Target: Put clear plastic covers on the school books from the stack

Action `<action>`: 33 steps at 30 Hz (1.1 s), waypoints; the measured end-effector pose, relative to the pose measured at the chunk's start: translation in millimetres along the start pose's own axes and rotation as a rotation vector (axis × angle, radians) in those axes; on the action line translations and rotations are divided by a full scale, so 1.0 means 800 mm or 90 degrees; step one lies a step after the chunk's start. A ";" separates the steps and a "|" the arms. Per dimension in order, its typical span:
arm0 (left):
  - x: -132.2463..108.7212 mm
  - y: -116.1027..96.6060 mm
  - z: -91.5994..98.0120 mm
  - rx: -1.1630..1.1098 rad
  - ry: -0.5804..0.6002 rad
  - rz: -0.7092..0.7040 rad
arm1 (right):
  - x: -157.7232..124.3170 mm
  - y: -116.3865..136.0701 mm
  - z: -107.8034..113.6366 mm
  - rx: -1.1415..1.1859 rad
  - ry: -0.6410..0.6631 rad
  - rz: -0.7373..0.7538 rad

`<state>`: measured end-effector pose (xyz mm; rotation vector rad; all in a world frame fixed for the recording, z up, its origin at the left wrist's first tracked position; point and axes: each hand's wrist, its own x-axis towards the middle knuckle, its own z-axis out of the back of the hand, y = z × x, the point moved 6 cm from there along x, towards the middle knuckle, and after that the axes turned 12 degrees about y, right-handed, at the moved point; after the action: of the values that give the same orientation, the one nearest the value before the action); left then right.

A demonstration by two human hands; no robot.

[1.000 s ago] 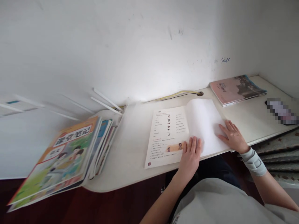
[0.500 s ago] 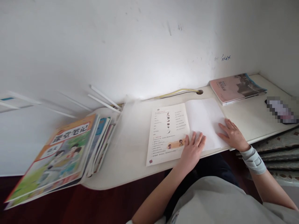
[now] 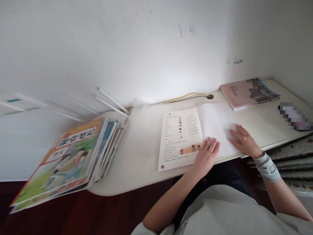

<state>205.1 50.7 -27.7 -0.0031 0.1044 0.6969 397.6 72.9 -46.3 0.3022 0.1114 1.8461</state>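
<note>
An open workbook (image 3: pixel 181 130) lies flat on the white desk near its front edge. Its left page carries print and small pictures, while the right side is a blank white sheet (image 3: pixel 217 127). My left hand (image 3: pixel 206 154) rests palm down across the lower middle of the workbook, fingers stretched out near the fold. On the right edge of the blank sheet lies my right hand (image 3: pixel 245 141), fingers spread. A grey wrap goes round my right wrist. Neither hand grips anything.
Several upright books (image 3: pixel 73 153) stand at the desk's left end by white rods (image 3: pixel 111 106). A pink-covered book stack (image 3: pixel 244 93) lies back right, and a blurred phone-like object (image 3: pixel 294 117) sits at the right edge. A yellow cable (image 3: pixel 186 96) runs along the wall to a hole.
The view has shifted slightly, so the desk and books appear a little further right. Both hands stay resting on the workbook, and the left hand has moved hardly at all.
</note>
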 end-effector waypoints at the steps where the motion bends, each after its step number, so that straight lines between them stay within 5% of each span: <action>1: 0.001 -0.001 -0.001 -0.003 -0.003 -0.004 | 0.000 0.000 0.000 0.003 -0.002 0.004; 14: 0.005 0.000 -0.003 -0.093 0.001 -0.016 | -0.001 -0.006 -0.006 -0.007 0.004 0.017; 18: -0.004 0.003 0.011 -0.216 0.019 -0.108 | -0.002 -0.007 -0.009 -0.035 0.002 0.021; 21: -0.027 0.053 0.028 -0.338 -0.045 -0.044 | -0.004 0.000 -0.003 -0.071 -0.017 0.015; 25: -0.098 0.187 0.033 -0.355 -0.216 0.348 | -0.006 0.039 0.018 -0.096 -0.062 0.031; 27: -0.134 0.239 0.019 -0.306 -0.149 0.522 | -0.005 0.075 0.024 -0.075 -0.051 0.107; 29: -0.155 0.268 0.003 -0.293 -0.053 0.592 | -0.005 0.114 0.022 -0.052 -0.023 0.196; 33: -0.161 0.279 -0.012 -0.316 0.010 0.618 | -0.005 0.166 0.001 -0.035 0.035 0.283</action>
<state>-37.2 138.8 -18.0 -0.4601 -0.0657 1.6780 275.4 29.7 -15.6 0.2511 0.0312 2.2943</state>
